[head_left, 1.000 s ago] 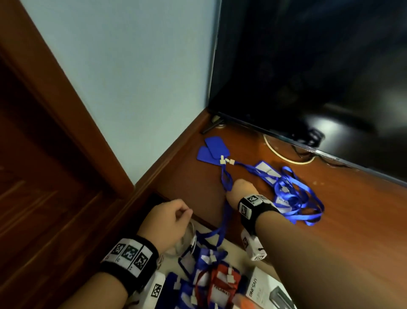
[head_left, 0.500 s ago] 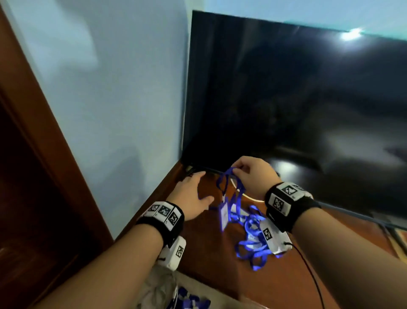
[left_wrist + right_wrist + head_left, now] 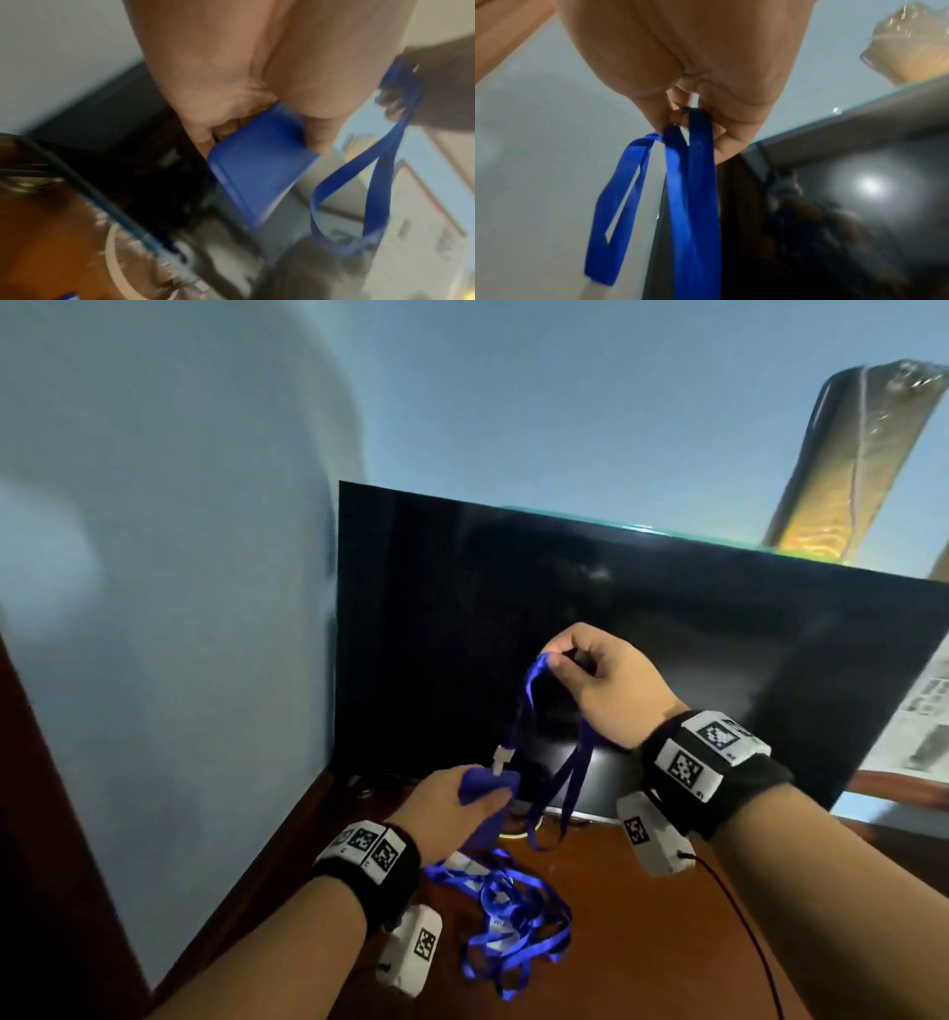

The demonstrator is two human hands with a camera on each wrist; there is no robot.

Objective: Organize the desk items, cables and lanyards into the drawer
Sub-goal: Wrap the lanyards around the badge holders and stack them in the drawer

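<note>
Head cam is showing the right hand (image 3: 598, 688) pinching the top of a blue lanyard strap (image 3: 531, 706) mid-frame, holding it up in front of the dark monitor (image 3: 667, 618). Lower down, the left hand (image 3: 447, 811) is gripping the blue card holder (image 3: 488, 788) hanging off that strap, fingers curled round it. A tangled pile of blue lanyards (image 3: 506, 916) is lying on the wooden desk (image 3: 642, 958) at bottom centre.
</note>
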